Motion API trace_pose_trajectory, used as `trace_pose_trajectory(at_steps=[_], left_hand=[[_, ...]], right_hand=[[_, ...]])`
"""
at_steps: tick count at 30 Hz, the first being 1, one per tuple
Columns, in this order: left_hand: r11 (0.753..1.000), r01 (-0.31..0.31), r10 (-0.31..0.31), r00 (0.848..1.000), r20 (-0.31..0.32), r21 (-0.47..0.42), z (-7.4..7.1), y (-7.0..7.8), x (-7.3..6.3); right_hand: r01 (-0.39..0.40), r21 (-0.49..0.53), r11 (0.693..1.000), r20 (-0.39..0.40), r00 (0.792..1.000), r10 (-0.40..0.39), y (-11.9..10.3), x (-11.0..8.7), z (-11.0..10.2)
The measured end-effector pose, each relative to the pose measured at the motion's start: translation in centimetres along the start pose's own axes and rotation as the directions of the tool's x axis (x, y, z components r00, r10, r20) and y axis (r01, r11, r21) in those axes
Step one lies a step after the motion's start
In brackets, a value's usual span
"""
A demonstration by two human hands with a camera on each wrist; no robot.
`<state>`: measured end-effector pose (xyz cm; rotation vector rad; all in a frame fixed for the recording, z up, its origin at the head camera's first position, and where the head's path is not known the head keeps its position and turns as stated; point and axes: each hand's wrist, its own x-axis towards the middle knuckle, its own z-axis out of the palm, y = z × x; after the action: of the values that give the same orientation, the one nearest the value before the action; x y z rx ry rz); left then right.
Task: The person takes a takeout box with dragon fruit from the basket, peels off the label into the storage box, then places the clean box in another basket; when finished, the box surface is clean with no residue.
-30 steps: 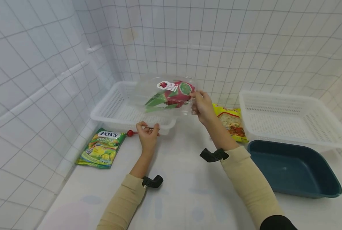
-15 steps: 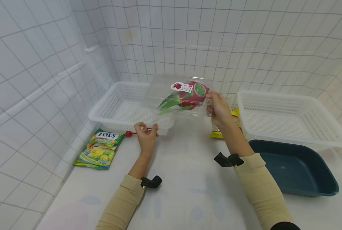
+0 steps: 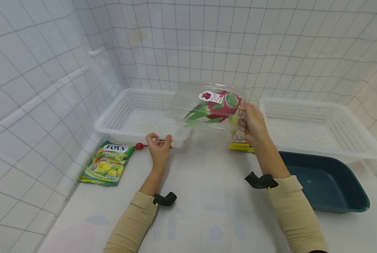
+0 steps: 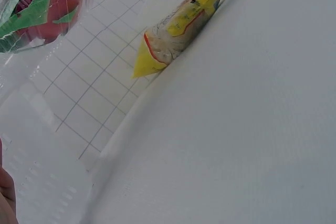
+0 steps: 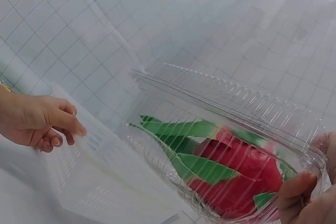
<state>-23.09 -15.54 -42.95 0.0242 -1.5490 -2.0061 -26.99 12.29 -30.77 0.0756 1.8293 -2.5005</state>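
While the left hand (image 3: 159, 151) pinches a white basket (image 3: 125, 136), the right grip (image 3: 254, 122) clamps a clear box (image 3: 187, 94) holding dragon fruit (image 3: 222, 107).

looks like a makeshift booth (image 3: 39, 80) tbh, can't tell home vs lab: wavy grid-print sheets (image 3: 191, 38) round a white tabletop (image 3: 204, 186)

The left hand (image 3: 159, 151) is low and the right hand (image 3: 254, 122) raised, both with curled fingers (image 3: 150, 138).

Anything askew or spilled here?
No visible spill or damage. The clear fruit box is tilted, but the right hand holds it up. Mildly odd: a red ball on a thin stick pokes out beside the left hand, outside the nearby white basket.
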Motion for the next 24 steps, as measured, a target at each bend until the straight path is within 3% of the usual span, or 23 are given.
trace_pose_trajectory(at_steps=[5, 16, 24], left_hand=[[1.0, -0.004, 0.004, 1.0, -0.011, 0.013, -0.2, -0.9, 0.1], [0.999, -0.021, 0.022, 1.0, -0.012, 0.029, -0.3, -0.9, 0.1], [1.0, -0.01, 0.01, 1.0, -0.02, 0.003, -0.5, -0.8, 0.2]], right_hand=[[-0.001, -0.003, 1.0, 0.035, 0.999, 0.001, -0.1, -0.8, -1.1], [-0.037, -0.006, 0.999, 0.021, 0.999, 0.037, -0.3, -2.5, -3.2], [0.008, 0.021, 1.0, 0.096, 0.995, -0.01, -0.1, -3.6, -4.4]])
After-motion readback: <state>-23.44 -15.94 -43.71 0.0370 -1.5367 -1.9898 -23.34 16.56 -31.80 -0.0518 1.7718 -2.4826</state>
